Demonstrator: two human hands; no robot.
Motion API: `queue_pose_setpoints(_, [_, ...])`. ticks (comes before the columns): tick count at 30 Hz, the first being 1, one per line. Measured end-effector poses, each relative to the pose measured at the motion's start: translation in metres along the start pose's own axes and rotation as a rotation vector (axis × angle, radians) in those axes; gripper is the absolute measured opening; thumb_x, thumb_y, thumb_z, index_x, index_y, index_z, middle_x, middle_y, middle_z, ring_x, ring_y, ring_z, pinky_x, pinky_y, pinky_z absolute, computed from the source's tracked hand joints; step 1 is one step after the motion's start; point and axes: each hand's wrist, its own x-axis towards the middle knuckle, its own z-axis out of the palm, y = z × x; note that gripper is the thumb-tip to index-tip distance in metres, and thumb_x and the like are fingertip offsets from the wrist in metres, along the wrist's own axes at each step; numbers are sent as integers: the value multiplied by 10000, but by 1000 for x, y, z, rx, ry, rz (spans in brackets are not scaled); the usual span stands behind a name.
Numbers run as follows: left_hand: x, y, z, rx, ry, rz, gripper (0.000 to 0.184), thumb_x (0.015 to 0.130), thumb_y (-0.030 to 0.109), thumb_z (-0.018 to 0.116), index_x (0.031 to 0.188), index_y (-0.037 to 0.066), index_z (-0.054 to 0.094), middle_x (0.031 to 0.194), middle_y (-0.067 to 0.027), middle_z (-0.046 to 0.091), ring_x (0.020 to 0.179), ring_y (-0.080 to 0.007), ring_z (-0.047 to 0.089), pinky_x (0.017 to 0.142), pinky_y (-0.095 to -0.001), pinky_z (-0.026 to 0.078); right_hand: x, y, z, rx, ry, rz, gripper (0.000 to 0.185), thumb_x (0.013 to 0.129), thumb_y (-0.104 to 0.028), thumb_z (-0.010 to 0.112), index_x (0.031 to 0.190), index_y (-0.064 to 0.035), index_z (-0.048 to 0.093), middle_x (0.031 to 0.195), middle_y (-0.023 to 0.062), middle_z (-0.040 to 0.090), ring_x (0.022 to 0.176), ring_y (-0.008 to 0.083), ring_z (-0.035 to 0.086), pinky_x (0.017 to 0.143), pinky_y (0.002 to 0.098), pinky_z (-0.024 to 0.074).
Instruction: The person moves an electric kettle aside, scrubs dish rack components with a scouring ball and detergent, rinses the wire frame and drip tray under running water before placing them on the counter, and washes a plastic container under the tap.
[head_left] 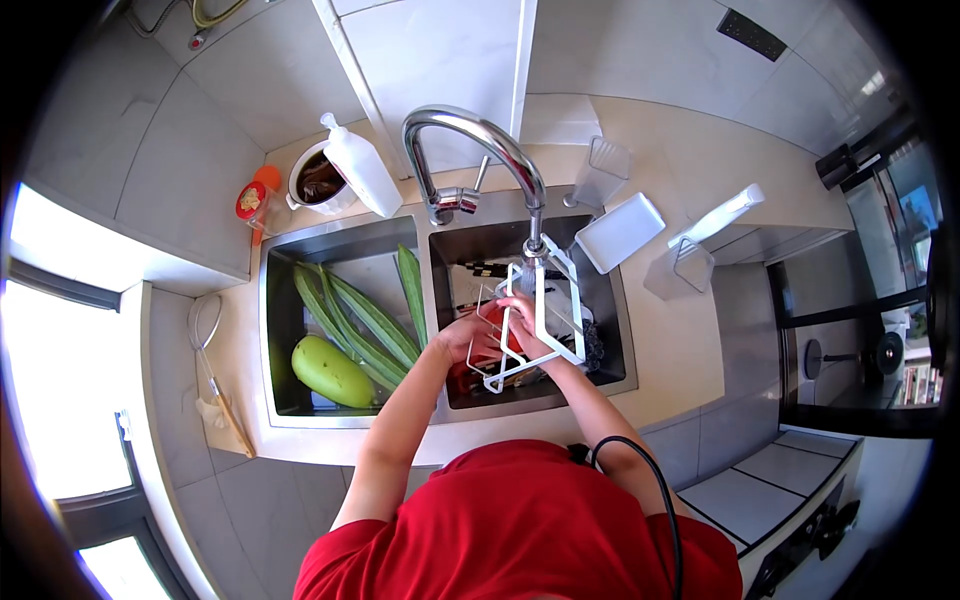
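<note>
A white wire rack (547, 330) is held up over the right basin (615, 340), just below the spout of the chrome faucet (480, 128). My left hand (468, 336) is at the rack's left side, its fingers curled around the thin wires. On the inner side, my right hand (524, 324) grips the rack's frame, its wrist passing between the bars. Something red (488, 345) shows behind my fingers; I cannot make out what it is. Utensils with dark handles (490, 270) lie in the basin below, partly hidden by the rack.
Long green gourds (372, 318) and a round green gourd (333, 371) lie in the left basin. Behind stand a white bottle (362, 168) and a pot (316, 180). A white tray (620, 232) and clear containers (680, 268) are at right; a whisk (222, 385) lies left.
</note>
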Motion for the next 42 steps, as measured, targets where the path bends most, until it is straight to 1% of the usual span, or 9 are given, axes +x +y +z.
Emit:
queue_pose_setpoints(2, [9,-7,-6,-12,-53,7,750,801,-49,448,1446,229,187,1185,-125,532,887,-232,605,812,-479,517,-4,3,-13,-118,-12,10,279,905,-11,461,1177,-52,509,1366,136,384,1270,246,392,1019,367,378])
queue_pose_setpoints(6, [19,-21,-4,-86,-66,156,876,789,-111,504,1461,296,116,1265,-95,468,962,-195,592,841,-374,521,-30,-5,-41,912,358,665,362,893,-165,554,1221,-28,487,1281,155,496,1182,278,491,993,392,420])
queue_pose_setpoints(10, [17,-21,28,-3,-99,197,896,791,-119,508,1469,257,58,1317,-138,468,1114,-244,551,953,-405,454,-73,18,-58,1078,439,920,273,923,-124,517,1154,21,506,1151,196,563,1048,270,587,901,403,518])
queue_pose_setpoints(14, [23,-24,29,-160,-110,300,882,789,-158,489,1465,237,84,1357,-190,398,1174,-325,502,1020,-419,409,-78,7,-75,1184,575,646,273,964,-171,444,1136,31,511,1078,164,608,1011,255,614,854,342,550])
queue_pose_setpoints(17, [30,-21,40,-26,-56,257,805,827,-164,408,1467,231,118,1308,-184,443,1198,-328,480,1012,-395,414,-71,19,-92,1125,253,558,397,939,-314,485,1263,-84,481,1136,123,595,830,159,647,580,233,546])
queue_pose_setpoints(22, [60,-34,49,-223,217,197,561,887,98,520,1400,101,294,1263,-138,501,1070,-243,557,899,-345,465,-41,5,-88,873,366,754,520,859,-484,573,1198,-96,504,1090,116,610,584,108,592,454,199,443])
queue_pose_setpoints(24, [90,-60,15,-107,194,298,512,890,285,564,1305,34,400,1167,-105,573,1030,-222,572,859,-333,464,-33,-1,-82,833,351,723,432,841,-475,607,1051,-101,556,877,49,643,599,102,596,446,202,424])
queue_pose_setpoints(30, [51,-32,54,-289,58,32,484,939,461,437,1250,92,471,1024,-86,601,1015,-272,576,875,-421,479,-19,11,-74,804,297,606,235,849,-187,665,1059,-121,586,881,-13,618,792,87,597,668,219,462])
queue_pose_setpoints(42, [114,-13,26,24,287,258,225,933,205,504,1059,30,568,991,-76,631,844,-197,621,755,-358,530,0,-2,-71,740,76,509,399,891,-121,590,1274,-89,481,1118,22,608,1012,103,576,829,247,470])
